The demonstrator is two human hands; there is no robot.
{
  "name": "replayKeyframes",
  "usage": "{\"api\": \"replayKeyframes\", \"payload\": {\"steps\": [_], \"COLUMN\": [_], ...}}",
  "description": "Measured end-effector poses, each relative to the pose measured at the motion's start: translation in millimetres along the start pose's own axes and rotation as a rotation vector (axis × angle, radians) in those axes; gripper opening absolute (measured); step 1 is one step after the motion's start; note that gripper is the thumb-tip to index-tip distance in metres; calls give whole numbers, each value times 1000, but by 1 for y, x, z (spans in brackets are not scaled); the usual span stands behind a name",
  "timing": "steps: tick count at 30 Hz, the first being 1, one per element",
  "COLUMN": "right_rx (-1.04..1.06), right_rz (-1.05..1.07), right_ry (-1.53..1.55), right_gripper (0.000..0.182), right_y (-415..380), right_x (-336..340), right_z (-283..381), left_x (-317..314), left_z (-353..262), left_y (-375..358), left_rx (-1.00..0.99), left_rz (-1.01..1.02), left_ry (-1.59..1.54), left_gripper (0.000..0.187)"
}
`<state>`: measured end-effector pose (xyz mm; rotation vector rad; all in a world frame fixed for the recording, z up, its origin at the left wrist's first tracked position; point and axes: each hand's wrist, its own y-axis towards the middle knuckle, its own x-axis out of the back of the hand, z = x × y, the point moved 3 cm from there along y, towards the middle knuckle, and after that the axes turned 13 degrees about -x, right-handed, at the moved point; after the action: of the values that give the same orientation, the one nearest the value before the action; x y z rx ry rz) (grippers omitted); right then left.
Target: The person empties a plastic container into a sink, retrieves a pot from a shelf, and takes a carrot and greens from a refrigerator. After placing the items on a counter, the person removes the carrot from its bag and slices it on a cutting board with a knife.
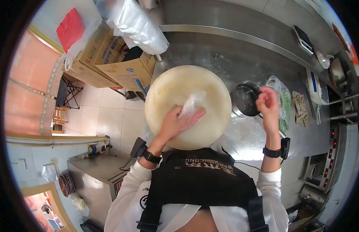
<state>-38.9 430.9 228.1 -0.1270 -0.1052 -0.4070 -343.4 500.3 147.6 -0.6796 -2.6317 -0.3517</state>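
A large round cream-coloured board (164,91) lies at the near left end of the steel worktop. Over its middle, my left hand (183,120) is closed on a crumpled whitish film (192,102), translucent like thin plastic and blurred at its upper end. My right hand (268,104) is raised beside a dark round pot (245,99), above where its handle runs. Its fingers are curled in and slightly blurred; whatever they may hold cannot be made out. Both wrists wear black straps with small devices.
A clear bag of green vegetables (284,104) and a crumpled beige cloth (300,108) lie right of the pot. At the left stand an open cardboard box (125,71) and a roll of plastic bags (142,29). A steel shelf edge (226,33) runs along the back.
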Motion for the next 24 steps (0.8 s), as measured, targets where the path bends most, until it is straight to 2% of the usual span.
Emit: {"api": "replayKeyframes", "payload": {"steps": [1,2,3,4,5,6,7,9,10,11,12,14,16,19,21,23,24], "right_rx": [-63,-123,-133,-142,-124,-120,-117,-278,-181,-171,-236,-292,-119,-233,-238,-320,-254], "right_rz": [131,261,338,414,406,374,375,543,464,468,446,430,194,320,337,467,496], "right_ry": [-45,-90,-126,-161,-207,-57,-55,129,87,89,63,32,-9,150,143,156,128], "right_gripper": [35,35,36,37,41,32,32,19,12,12,11,10,7,4,2,3,5], "right_y": [-4,-12,-20,-25,-25,-23,-22,-20,-20,-21,-21,-18,-13,-18,-28,-31,-31], "right_x": [-13,-32,-55,-79,-96,-113,-124,-142,-142,-140,-131,-116,-98,-83,-92,-102,-105], "right_z": [-10,-25,-32,-38,-44,-47,-53,-63,-58,-53,-51,-60,-75,-66,-55,-51,-55], "left_x": [-1,-6,-10,-13,-15,-18,-19,-15,-9,0,8,23,37,41,6,-14,-22], "left_z": [-3,-6,-9,-14,-20,-23,-25,-31,-37,-41,-43,-39,-34,-30,-41,-42,-40], "left_y": [1,2,4,8,11,13,14,18,19,16,15,13,11,17,25,34,39], "left_rx": [0,33,62,56,25,-4,-7,-130,-137,-40,56,65,85,47,-78,-7,66], "left_rz": [-2,-52,-103,-104,-120,-136,-137,-175,-180,-211,-242,-277,-308,-369,-176,-146,-113], "left_ry": [4,-146,-296,-291,-361,-432,-428,-360,-354,-436,-519,-540,-562,-550,-418,-493,-564], "left_gripper": [19,20,21,21,21,20,20,17,17,17,18,20,23,31,41,43,45]}}
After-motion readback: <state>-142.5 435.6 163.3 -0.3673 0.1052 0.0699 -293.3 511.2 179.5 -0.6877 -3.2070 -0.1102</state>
